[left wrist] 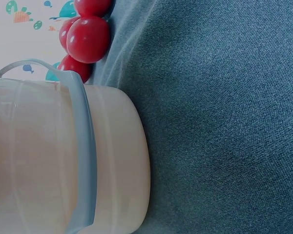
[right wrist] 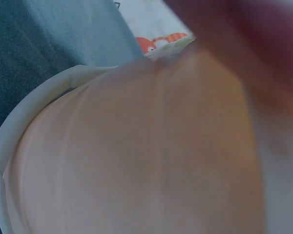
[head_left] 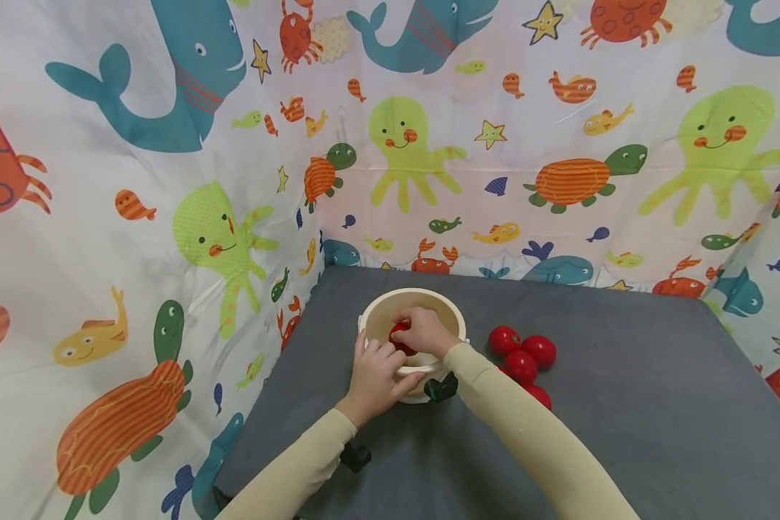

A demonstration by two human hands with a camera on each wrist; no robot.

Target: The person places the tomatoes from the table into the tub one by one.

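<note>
A cream bucket (head_left: 385,303) stands upright on the grey cloth, with its handle (left wrist: 85,161) hanging down the side in the left wrist view. My left hand (head_left: 375,375) holds the bucket's near left rim, thumb along the outside. Reaching in over the right rim, my right hand (head_left: 427,332) grips a red tomato (head_left: 399,338) inside the bucket. My fingers cover part of that tomato. In the right wrist view, the bucket wall (right wrist: 151,146) fills most of the picture and a blurred part of the hand crosses the upper right.
Several red tomatoes (head_left: 521,367) lie in a cluster just right of the bucket, some partly behind my right sleeve. Grey cloth (head_left: 650,390) covers the table. Curtains (head_left: 455,166) printed with sea animals hang at the back and sides.
</note>
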